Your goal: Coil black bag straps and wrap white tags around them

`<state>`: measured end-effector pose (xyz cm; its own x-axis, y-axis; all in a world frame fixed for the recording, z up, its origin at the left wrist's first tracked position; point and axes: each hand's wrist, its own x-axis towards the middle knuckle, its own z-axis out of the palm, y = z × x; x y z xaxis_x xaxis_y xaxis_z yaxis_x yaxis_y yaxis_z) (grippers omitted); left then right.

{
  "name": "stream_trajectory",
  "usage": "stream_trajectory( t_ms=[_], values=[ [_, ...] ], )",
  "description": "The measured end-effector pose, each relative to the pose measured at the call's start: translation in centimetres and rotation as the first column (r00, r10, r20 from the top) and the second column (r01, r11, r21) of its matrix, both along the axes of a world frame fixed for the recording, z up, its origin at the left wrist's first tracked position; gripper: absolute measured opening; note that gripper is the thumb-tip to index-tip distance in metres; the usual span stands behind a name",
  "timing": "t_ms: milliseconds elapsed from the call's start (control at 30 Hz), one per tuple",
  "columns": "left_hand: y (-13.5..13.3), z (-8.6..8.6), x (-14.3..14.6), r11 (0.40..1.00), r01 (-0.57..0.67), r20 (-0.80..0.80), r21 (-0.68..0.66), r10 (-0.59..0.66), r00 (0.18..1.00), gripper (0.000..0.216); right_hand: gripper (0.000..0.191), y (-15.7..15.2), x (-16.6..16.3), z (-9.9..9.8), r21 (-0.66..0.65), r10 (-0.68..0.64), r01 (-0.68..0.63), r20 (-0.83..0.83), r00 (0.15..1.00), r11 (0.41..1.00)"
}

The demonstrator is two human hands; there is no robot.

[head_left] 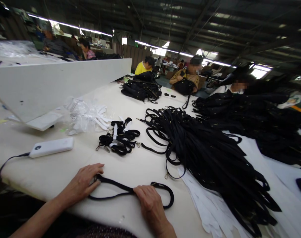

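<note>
A single black strap [120,189] lies folded on the cream table [53,172] near the front edge. My left hand [83,180] rests on its left end, fingers closed over the loop there. My right hand [148,201] presses down on the strap's middle, fingers curled around it; the strap's right loop with a metal buckle [153,183] curves out past this hand. Just beyond lies a small bundle of folded black straps [119,137] tied with white bands. A big heap of loose black straps [205,148] spreads to the right.
A white power bank [51,147] with a black cable lies at the left. Clear plastic bags with white strips [87,114] sit behind it, beside a white board [53,82]. White paper strips [205,198] lie under the heap. Black bags [142,87] and several seated workers fill the far side.
</note>
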<state>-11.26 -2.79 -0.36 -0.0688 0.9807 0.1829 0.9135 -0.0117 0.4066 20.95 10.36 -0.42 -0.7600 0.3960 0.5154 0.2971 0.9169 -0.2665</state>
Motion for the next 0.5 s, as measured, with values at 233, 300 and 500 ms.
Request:
stream_trajectory(
  t_ms=[233,300,500],
  values=[
    [-1.1,-0.9,0.1,0.999,-0.022,0.027,0.049,0.021,0.999,0.04,0.032,0.0,0.3,-0.5,-0.012,-0.028,0.028,0.017,0.999,1.0],
    [-1.2,-1.0,-0.1,0.999,0.0,0.039,0.054,-0.002,0.999,0.041,0.033,0.0,0.3,-0.4,0.006,-0.021,0.021,0.008,1.0,1.0],
    [0.6,-1.8,-0.8,0.997,0.006,0.028,0.074,-0.008,1.0,0.029,0.033,0.1,0.4,0.1,0.015,0.009,-0.01,0.057,0.998,1.0]
  ],
)
